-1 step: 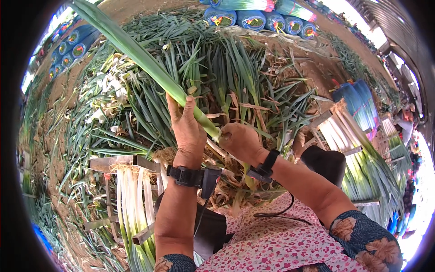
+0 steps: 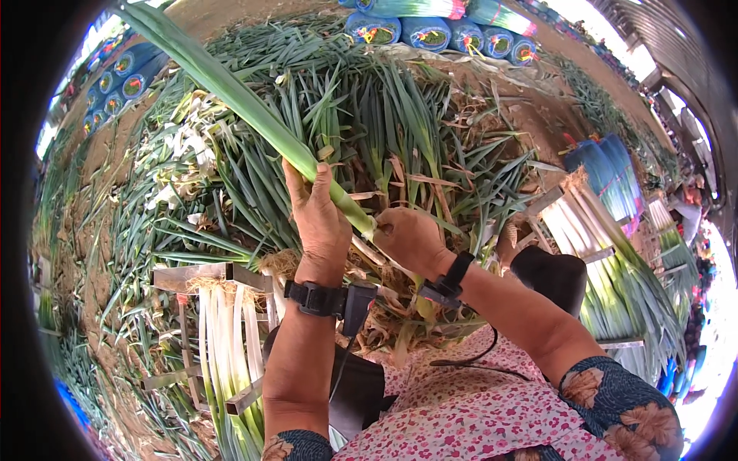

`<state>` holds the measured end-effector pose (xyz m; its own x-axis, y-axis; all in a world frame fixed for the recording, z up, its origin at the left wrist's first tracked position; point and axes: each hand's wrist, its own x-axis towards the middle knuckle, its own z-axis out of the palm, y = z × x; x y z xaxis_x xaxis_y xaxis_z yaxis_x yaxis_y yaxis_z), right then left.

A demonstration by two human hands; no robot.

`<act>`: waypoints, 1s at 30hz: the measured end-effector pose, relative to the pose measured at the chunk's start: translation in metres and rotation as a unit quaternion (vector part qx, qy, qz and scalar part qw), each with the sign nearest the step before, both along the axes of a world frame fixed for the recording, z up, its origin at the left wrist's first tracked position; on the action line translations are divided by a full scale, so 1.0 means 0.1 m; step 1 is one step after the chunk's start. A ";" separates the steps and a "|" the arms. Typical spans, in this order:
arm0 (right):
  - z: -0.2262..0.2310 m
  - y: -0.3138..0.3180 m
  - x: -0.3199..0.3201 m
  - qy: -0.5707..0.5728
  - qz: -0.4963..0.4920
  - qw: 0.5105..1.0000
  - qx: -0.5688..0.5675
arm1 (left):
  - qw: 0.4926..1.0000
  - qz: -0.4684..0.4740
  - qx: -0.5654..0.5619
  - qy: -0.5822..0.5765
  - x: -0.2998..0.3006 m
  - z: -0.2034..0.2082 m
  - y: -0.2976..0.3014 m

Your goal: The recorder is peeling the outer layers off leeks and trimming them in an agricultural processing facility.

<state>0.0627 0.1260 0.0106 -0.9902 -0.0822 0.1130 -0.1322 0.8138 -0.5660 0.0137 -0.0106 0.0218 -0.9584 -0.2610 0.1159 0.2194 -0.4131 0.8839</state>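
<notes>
clock centred on the hands, 12 away from the wearer. leek [image 2: 254, 115] held aslant over the heap [image 2: 392, 115]; long axis runs 10:30 to 4:30, nearly straight, leafy end toward 10:30 and out to the rim of view, pale end at centre. left hand [image 2: 319, 223] gripping the leek's lower part, thumb laid along the upper side. right hand [image 2: 411, 242] curled closed, touching the pale end from the 4 o'clock side; cannot tell what its fingertips pinch. edges: left rack [image 2: 188, 276] at 8:30, metal bars near the left forearm, pale stalks [image 2: 227, 330] lying in it, roots toward 12. second lot of stalks [image 2: 630, 300] at 3:30, well apart from the right hand, leaves toward 4. room: the leafy part passes above the heap; beyond the heap at 2, a stretch of brown earth [image 2: 530, 127] with scattered scraps. surface: heap spreads from 9 round to 1, mostly green leaves; dry peelings [image 2: 407, 330] at 5, between the forearms. floral apron [image 2: 461, 399] at 5, nearer the wearer. farther off: blue rolls [image 2: 430, 34] at 12:30, more toward 10; ribbed roof [image 2: 661, 34] at 2.
</notes>
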 end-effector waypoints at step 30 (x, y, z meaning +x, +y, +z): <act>-0.86 1.88 1.23 -0.402 0.220 0.860 0.223 | 0.987 0.106 0.119 -0.014 -0.24 0.21 -0.73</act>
